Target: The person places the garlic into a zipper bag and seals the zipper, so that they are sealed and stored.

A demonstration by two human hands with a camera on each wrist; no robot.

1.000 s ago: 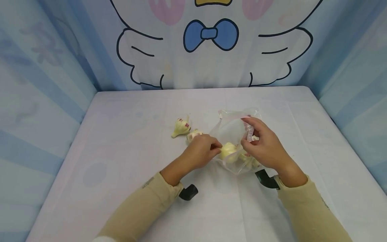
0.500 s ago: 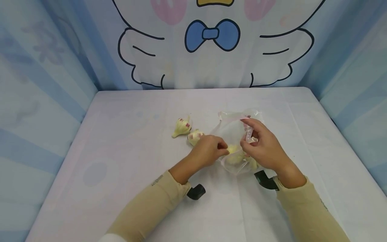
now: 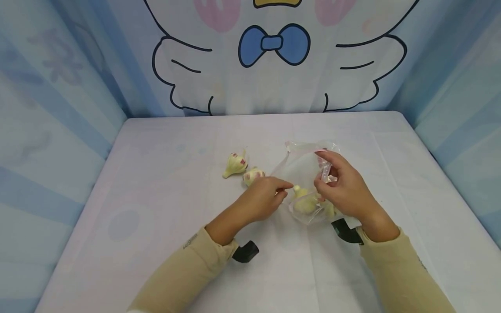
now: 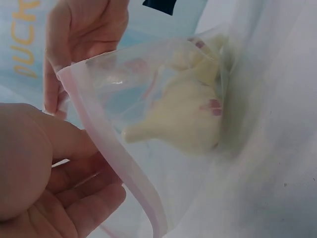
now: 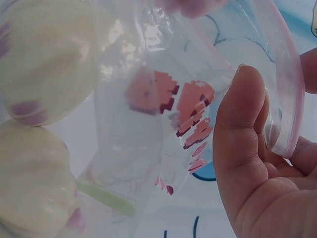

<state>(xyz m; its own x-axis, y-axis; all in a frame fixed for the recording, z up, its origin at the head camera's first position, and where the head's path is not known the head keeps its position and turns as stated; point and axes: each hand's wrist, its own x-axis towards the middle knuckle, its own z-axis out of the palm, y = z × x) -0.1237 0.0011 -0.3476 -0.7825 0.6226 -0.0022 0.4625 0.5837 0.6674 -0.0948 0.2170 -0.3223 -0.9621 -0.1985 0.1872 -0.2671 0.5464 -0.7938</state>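
A clear zip bag [image 3: 303, 171] with a pink-edged mouth lies on the table right of centre. My right hand [image 3: 348, 187] pinches its rim between thumb and fingers, holding the mouth apart. Inside rests a pale garlic bulb [image 3: 306, 205] with purple patches, its stem toward the mouth; another bulb [image 5: 34, 178] sits beside it, partly hidden by the right hand in the head view. At the left side of the mouth is my left hand [image 3: 260, 199], index finger extended, with no garlic in it. The left wrist view has its fingers [image 4: 94, 208] against the pink rim.
Two more garlic bulbs lie outside the bag: one [image 3: 235, 165] farther left, and one [image 3: 253, 174] just beyond the left hand. A white cloth covers the table [image 3: 164, 182]. Patterned curtains [image 3: 51, 152] enclose the back and sides.
My left hand reached right into the bag mouth with a garlic bulb, then drew back left without it. That bulb now lies in the bag. The right hand keeps its grip on the rim.
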